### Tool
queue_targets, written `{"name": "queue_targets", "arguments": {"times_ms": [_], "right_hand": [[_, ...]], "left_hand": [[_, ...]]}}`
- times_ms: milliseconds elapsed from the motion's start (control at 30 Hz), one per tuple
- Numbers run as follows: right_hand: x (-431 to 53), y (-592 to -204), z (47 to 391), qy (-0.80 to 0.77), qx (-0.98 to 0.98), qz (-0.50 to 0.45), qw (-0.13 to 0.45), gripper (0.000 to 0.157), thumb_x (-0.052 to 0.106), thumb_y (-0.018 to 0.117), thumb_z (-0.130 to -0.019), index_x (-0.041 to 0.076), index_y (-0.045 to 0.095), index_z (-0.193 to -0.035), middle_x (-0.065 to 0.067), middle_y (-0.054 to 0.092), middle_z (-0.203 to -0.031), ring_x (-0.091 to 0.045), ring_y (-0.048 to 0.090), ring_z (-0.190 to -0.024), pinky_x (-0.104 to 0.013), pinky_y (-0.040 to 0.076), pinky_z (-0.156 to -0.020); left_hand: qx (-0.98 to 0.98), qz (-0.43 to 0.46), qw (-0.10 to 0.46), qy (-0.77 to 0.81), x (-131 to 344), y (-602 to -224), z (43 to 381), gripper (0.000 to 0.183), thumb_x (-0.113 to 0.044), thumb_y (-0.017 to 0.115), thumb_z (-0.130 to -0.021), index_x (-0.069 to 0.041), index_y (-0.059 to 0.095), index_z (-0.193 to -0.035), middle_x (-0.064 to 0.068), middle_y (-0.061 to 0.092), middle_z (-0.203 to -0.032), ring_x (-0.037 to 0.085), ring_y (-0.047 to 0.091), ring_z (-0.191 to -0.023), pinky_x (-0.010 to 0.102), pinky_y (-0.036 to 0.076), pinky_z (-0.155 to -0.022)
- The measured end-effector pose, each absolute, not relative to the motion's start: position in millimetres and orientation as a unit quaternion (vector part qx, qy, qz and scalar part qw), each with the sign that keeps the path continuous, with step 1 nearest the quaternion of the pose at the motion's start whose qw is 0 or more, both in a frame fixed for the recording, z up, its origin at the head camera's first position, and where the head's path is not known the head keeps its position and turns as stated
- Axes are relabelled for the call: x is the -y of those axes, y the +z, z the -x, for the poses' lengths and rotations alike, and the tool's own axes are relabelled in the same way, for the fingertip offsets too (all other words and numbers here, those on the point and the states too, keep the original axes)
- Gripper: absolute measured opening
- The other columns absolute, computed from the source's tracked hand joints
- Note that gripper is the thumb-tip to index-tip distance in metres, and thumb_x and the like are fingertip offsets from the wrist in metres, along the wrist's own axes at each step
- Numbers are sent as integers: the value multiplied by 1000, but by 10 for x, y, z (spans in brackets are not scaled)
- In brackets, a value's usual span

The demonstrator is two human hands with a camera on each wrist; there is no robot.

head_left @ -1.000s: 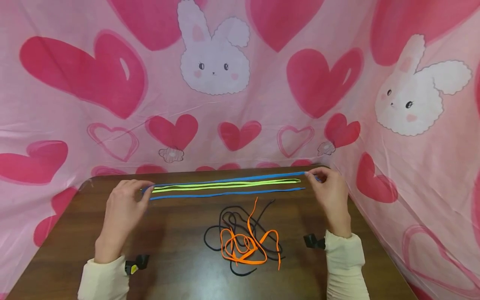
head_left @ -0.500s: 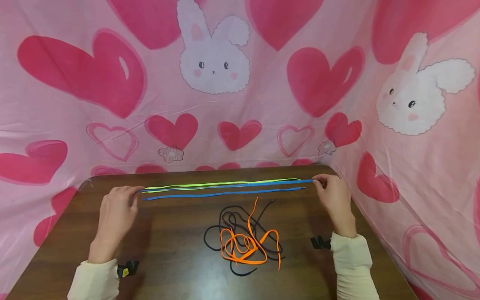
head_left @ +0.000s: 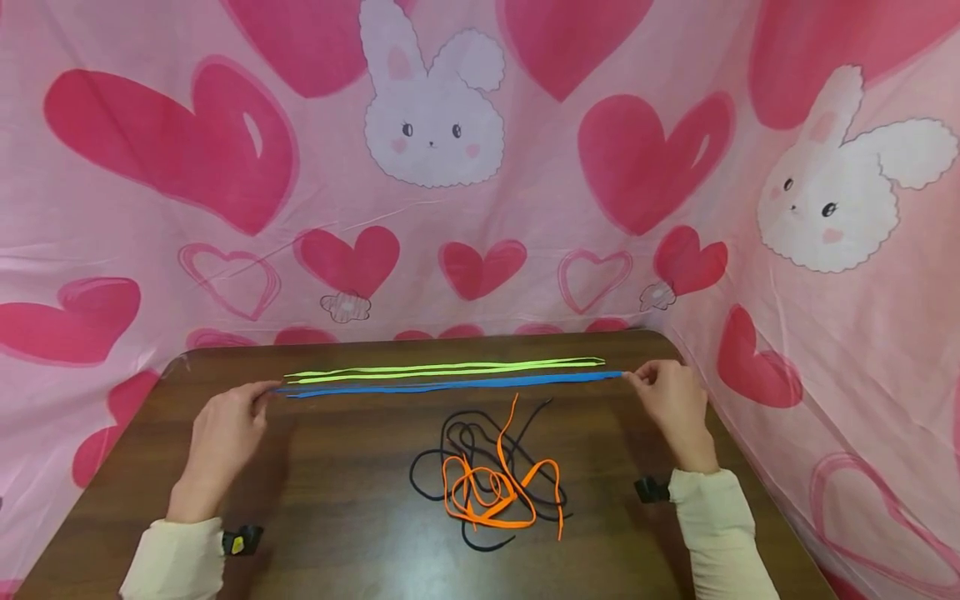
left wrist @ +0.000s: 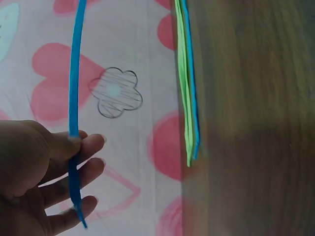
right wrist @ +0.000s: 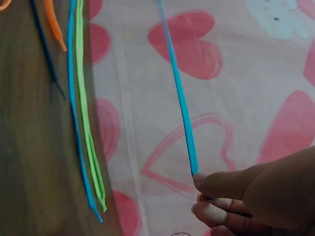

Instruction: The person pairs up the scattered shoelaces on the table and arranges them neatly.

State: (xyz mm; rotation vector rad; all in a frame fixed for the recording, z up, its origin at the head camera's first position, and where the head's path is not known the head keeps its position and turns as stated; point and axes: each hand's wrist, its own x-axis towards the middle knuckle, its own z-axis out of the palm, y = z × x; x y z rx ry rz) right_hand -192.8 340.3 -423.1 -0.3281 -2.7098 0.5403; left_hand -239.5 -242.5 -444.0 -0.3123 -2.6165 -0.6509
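A blue shoelace (head_left: 585, 377) is stretched straight between my two hands. My left hand (head_left: 223, 437) pinches it near one end; in the left wrist view the lace (left wrist: 74, 93) runs under the thumb, its tip hanging past the fingers. At the other end my right hand (head_left: 675, 412) pinches the lace (right wrist: 183, 110) between thumb and fingers. A second blue shoelace (left wrist: 193, 73) lies on the table, almost lined up with the held one in the head view. Just behind are two lime-green shoelaces (head_left: 446, 367), straight and side by side.
Nearer the front of the brown table (head_left: 337, 500) lies a tangle of an orange shoelace (head_left: 510, 525) and black laces (head_left: 411, 477). A pink cloth with hearts and rabbits (head_left: 525, 192) hangs behind the table and along its sides.
Both hands have moved apart and toward the table's front with the blue shoelace. It has passed from behind the green shoelaces to in front of them, alongside the other blue one.
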Motion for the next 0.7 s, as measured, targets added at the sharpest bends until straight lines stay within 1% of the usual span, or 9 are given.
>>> {"name": "queue_targets", "arguments": {"times_ms": [100, 167, 300, 433, 567, 633, 700], "right_hand": [[-3448, -4292, 1931, 187, 962, 122, 161, 24, 29, 75, -92, 7, 75, -82, -11, 71, -74, -33, 63, -71, -55, 49, -62], [-3482, -4339, 1939, 183, 964, 124, 149, 22, 27, 74, -92, 7, 76, -83, -13, 73, -78, -37, 65, -74, -58, 50, -65], [-3552, -4445, 1976, 177, 969, 125, 122, 20, 26, 71, -93, 9, 76, -84, -14, 75, -84, -40, 68, -78, -60, 52, -69], [-3608, -4559, 2060, 172, 973, 118, 101, 19, 25, 69, -93, 10, 77, -84, -16, 76, -89, -41, 69, -79, -60, 53, -68], [-3653, -4646, 2172, 167, 974, 117, 94, 17, 24, 69, -92, 10, 77, -84, -16, 75, -90, -42, 69, -80, -61, 53, -68], [-3680, -4685, 2227, 165, 975, 119, 93, 17, 23, 70, -91, 10, 77, -84, -15, 75, -89, -42, 69, -80, -62, 53, -68], [-3704, -4725, 2278, 165, 974, 122, 94, 17, 24, 71, -91, 10, 77, -82, -15, 75, -88, -41, 69, -79, -62, 53, -68]], "left_hand": [[949, 90, 188, -239, 2473, -4482, 2405, 17, -7, 75, -90, 0, 76, -105, 29, 73, -99, 50, 67, -81, 63, 50, -62], [950, 82, 179, -242, 2502, -4512, 2418, 17, -11, 75, -91, 0, 76, -104, 28, 73, -98, 49, 67, -81, 63, 51, -63], [953, 85, 168, -238, 2549, -4581, 2465, 14, -7, 71, -92, 1, 75, -103, 30, 72, -99, 51, 66, -82, 64, 50, -62], [959, 87, 160, -219, 2587, -4632, 2501, 14, -3, 69, -90, 1, 75, -102, 29, 72, -97, 53, 65, -82, 62, 48, -58], [961, 72, 159, -216, 2612, -4644, 2552, 12, -10, 74, -90, 1, 76, -95, 25, 73, -89, 47, 66, -75, 57, 49, -54], [961, 62, 158, -220, 2619, -4649, 2593, 15, -15, 76, -90, 0, 77, -90, 23, 74, -84, 41, 65, -68, 52, 48, -51], [961, 53, 154, -223, 2622, -4657, 2638, 19, -20, 78, -90, -1, 76, -86, 20, 73, -80, 37, 63, -64, 48, 45, -48]]}}
